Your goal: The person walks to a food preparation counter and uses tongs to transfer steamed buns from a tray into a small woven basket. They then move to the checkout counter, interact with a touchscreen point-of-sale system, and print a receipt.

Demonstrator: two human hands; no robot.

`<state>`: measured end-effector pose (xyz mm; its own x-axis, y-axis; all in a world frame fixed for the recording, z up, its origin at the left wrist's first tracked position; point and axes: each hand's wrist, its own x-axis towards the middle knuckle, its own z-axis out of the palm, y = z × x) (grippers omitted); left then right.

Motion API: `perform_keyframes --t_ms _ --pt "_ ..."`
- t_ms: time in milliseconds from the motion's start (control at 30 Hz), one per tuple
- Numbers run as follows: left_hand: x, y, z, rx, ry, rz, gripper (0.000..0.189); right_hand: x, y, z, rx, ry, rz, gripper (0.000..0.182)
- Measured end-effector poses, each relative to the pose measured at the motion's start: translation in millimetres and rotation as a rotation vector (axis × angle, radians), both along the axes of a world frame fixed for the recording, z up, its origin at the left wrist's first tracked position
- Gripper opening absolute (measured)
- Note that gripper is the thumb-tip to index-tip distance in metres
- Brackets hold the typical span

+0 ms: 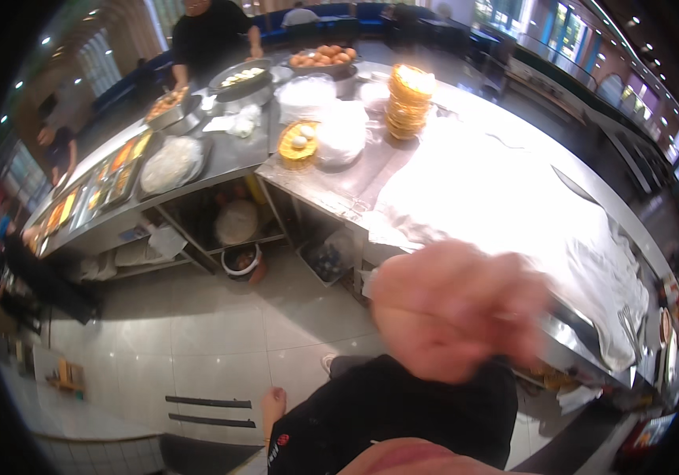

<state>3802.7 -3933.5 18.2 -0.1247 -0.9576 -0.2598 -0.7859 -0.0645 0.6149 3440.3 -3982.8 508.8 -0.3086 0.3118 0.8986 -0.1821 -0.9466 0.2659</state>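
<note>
Close to the camera, my right hand (458,309) is raised and blurred. Its fingers look curled, and whether anything is inside them cannot be made out. Behind it a large white cloth (494,190) covers a stretch of the counter, strongly overexposed. My left hand (275,401) hangs low at my side over the tiled floor, with its fingers bent and only partly visible. On the steel counter ahead stand a stack of yellow woven baskets (408,104) and a yellow basket (298,148) holding two pale round items. A white plastic bag (342,133) sits beside that basket.
A bowl of brown eggs (323,57) and a wide pan (240,80) stand farther back, near a person in black (212,29). Food trays (87,184) line the left counter. Below are a bucket (243,264) and a dark crate (327,261). A whisk (629,326) lies at right.
</note>
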Motion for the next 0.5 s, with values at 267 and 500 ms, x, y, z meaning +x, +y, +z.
perform_keyframes --t_ms 267,500 --pt "-72.8 -232.2 233.4 -0.415 0.617 -0.203 0.024 139.7 -190.4 -174.9 0.848 0.768 -0.248 0.051" --pt "-60.1 -350.5 216.0 -0.147 0.558 -0.721 0.031 166.7 -281.9 -239.7 1.751 0.842 -0.154 0.044"
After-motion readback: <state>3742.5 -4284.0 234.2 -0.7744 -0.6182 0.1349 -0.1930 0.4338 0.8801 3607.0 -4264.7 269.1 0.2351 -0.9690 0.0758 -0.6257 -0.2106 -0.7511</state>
